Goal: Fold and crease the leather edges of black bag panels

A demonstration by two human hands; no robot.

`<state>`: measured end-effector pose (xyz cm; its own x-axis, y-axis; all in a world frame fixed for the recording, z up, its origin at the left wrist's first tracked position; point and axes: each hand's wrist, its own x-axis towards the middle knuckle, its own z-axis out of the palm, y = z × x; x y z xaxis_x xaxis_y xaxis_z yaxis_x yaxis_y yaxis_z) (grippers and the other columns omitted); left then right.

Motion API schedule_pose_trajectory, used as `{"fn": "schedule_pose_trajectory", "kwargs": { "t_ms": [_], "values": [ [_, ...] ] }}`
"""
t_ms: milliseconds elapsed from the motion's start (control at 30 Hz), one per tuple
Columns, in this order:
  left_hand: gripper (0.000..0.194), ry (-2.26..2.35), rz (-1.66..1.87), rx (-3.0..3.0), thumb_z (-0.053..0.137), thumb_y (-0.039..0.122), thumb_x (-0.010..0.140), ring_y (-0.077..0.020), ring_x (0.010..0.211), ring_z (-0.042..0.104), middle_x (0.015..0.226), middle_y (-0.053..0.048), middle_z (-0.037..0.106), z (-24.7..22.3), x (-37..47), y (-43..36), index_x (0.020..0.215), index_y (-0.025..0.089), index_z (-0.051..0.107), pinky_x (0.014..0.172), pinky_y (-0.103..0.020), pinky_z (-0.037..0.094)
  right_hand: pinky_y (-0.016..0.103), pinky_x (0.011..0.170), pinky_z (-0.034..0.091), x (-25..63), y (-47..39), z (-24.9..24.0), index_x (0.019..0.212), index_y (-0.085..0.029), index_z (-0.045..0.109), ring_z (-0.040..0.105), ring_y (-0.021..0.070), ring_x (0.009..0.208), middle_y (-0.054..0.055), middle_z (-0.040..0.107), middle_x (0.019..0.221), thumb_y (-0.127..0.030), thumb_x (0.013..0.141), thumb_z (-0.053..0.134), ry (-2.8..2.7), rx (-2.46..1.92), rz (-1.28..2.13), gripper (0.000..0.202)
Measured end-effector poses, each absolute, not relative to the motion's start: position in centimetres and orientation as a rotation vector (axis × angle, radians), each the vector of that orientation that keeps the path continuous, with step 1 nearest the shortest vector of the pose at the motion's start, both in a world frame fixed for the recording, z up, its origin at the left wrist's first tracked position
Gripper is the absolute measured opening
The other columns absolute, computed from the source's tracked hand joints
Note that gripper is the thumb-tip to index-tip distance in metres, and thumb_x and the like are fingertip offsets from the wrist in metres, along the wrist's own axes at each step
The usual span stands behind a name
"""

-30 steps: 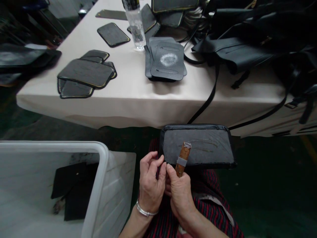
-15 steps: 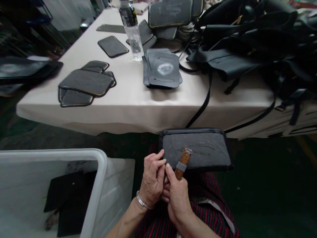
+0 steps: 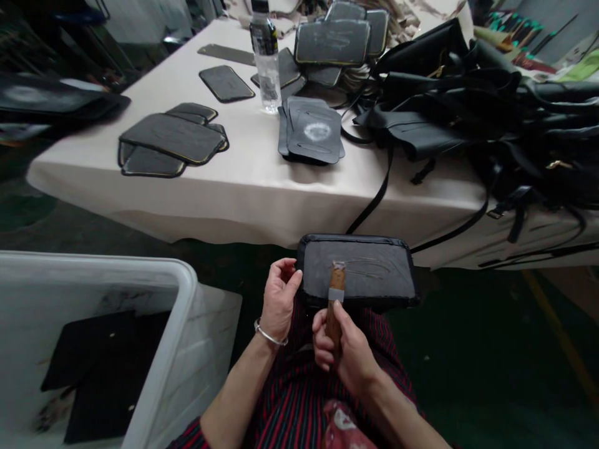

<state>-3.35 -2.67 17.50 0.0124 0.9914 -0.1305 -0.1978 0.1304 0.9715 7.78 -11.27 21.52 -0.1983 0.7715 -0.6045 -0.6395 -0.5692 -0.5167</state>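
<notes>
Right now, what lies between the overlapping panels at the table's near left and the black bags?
The smudged stack, with the bottle slightly farther back, as the head view shows.

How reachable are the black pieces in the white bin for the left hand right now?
Probably yes: the white bin is open on top, leaving the black pieces uncovered. The left hand, now at the dark panel's left edge, would likely have to pass over the bin's rim.

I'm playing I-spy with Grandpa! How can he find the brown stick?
Below the front edge of the pale table, find the black-edged gray panel. Overlapping it in the picture is the brown stick, held in the right hand. Unlike the panel, it's brown, with a gray band.
</notes>
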Motion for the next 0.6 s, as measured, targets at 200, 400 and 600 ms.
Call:
{"fn": "schedule_pose_trajectory", "kwargs": {
  "t_ms": [200,400,600],
  "values": [
    [0.030,1.178,1.216,0.992,0.070,0.035,0.077,-0.0113,0.080,0.052,0.089,0.001,0.054,17.2,-3.4,-2.0,0.098,0.020,0.055,0.076,-0.024,0.043,0.025,0.054,0.036,10.2,-11.5,23.6,0.110,-0.022,0.051,0.048,0.0112,0.052,-0.005,0.046,0.061,-0.043,0.097,0.041,-0.665,-1.138,1.561,0.026],
    [0.036,0.998,1.088,0.837,0.056,0.043,0.086,-0.0143,0.084,0.058,0.098,-0.006,0.060,17.3,-5.1,-3.2,0.112,0.018,0.056,0.077,-0.029,0.048,0.029,0.061,0.036,10.0,-8.6,25.7,0.090,-0.022,0.055,0.044,0.0122,0.061,-0.002,0.048,0.069,-0.022,0.082,0.057,-0.706,-1.035,1.273,0.009],
    [0.045,0.931,1.059,0.832,0.068,0.031,0.078,-0.0159,0.103,0.054,0.109,-0.004,0.058,17.5,-5.9,-3.9,0.120,0.022,0.055,0.093,-0.030,0.043,0.027,0.049,0.031,8.7,-6.7,25.5,0.056,-0.021,0.027,0.026,0.0100,0.046,-0.006,0.024,0.050,-0.040,0.085,0.051,-0.627,-0.995,1.197,0.043]
  ]
}}
